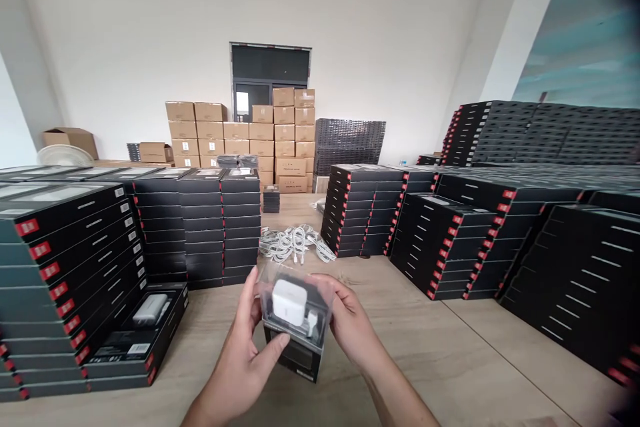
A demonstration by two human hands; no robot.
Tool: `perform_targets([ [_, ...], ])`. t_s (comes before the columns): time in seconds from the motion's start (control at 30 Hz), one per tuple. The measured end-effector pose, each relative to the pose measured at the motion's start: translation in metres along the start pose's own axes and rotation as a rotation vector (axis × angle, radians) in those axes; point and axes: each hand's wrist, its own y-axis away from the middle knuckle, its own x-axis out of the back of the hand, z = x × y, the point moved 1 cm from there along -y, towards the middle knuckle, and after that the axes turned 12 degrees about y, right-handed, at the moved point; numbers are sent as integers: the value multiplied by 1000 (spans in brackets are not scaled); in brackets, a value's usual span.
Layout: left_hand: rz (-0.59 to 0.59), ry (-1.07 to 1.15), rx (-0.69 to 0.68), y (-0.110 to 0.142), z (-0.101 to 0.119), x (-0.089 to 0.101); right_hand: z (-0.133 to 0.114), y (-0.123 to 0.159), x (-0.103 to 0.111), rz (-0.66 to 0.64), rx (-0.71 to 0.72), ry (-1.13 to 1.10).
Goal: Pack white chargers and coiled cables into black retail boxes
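Pale wood-grain tabletop (420, 347) flanked, frame left and right, by stacked black boxes (240, 227). Brown cardboard cartons (237, 140) piled before white wall (150, 27), upper centre. Black box with clear plastic cover (301, 355), lower centre, grasped between left hand (247, 350) and right hand (353, 320).

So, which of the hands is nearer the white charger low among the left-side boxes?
Left. The left hand is right of the white charger, on the near side of the clear-lidded box; the right hand is on its far side.
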Motion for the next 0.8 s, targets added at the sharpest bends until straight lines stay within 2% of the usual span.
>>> perform_targets([
  [0.1,-6,-128,-33,0,6,2,3,0,-3,9,-17,-53],
  [0.2,-1,-161,-81,-3,14,6,3,0,-3,5,0,-17],
  [0.33,-79,-118,19,-9,20,10,5,-2,-4,-12,-4,11],
  [0.43,-31,-84,36,-9,18,9,8,-4,-4,1,-12,-13],
  [0.53,40,-89,-10,-5,13,7,9,-4,-4,39,-4,-11],
  [0.8,-33,-444,-223,1,19,15,-6,4,-4,68,57,150],
])
